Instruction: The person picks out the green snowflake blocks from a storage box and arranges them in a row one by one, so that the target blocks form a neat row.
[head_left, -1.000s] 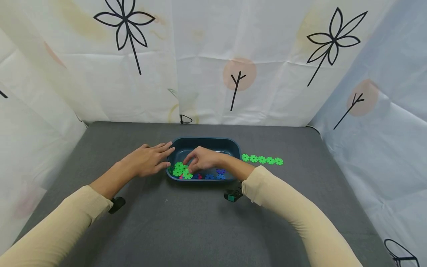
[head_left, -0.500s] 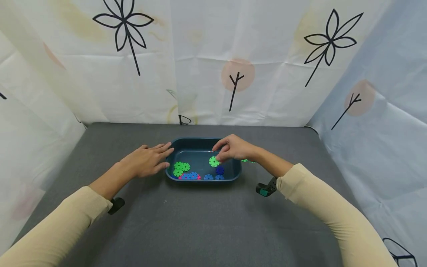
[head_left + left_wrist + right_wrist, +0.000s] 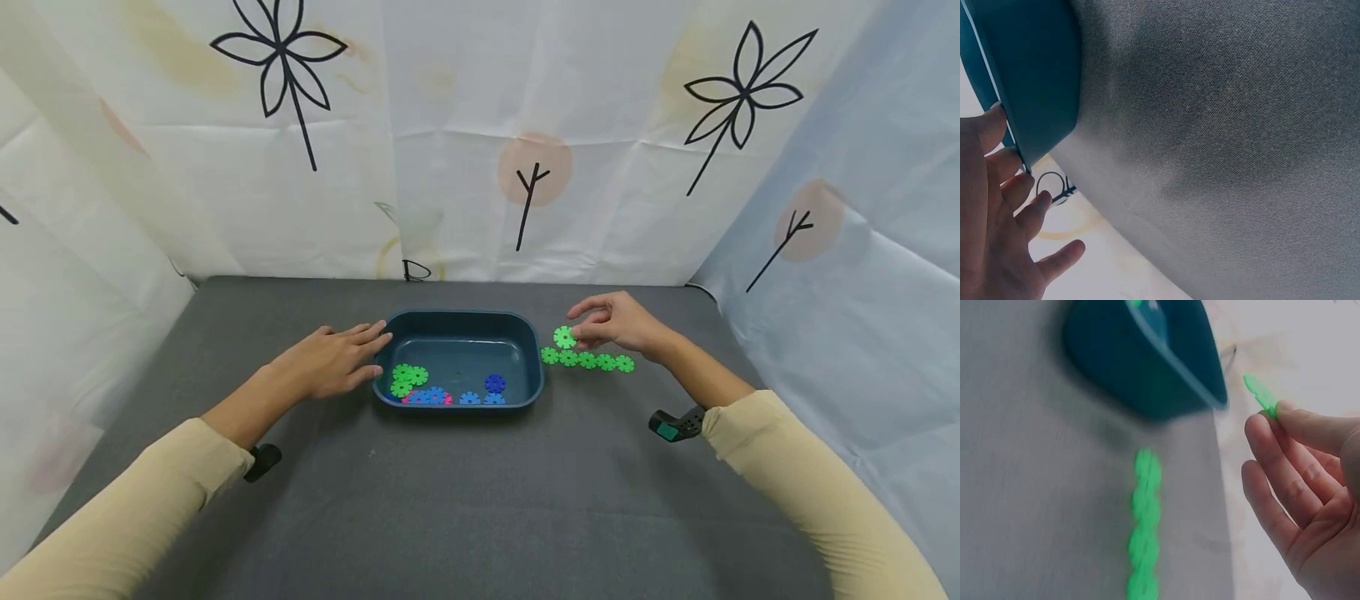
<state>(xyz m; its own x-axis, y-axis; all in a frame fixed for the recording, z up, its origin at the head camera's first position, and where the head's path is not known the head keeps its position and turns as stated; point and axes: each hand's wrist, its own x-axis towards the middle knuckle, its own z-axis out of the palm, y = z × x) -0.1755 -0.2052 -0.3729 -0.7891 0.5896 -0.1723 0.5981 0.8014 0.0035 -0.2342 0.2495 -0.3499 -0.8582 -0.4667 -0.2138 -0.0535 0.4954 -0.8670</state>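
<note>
From my end I count one left hand [image 3: 336, 360] and one right hand [image 3: 618, 323], two in all. There is one tray [image 3: 457, 329] on one table [image 3: 450, 517]. I make out at least nine green pieces [image 3: 587, 360]: five in a row, one held, three inside the tray, where overlaps may hide more. I get one dark blue piece [image 3: 494, 383] and apparently four lighter blue pieces [image 3: 469, 398]. Pink pieces [image 3: 447, 399] show at two spots, their number unclear. I see two wrist cameras [image 3: 677, 425].

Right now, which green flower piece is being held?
The green piece pinched by the right hand; the others lie in the green row or the blue tray.
</note>
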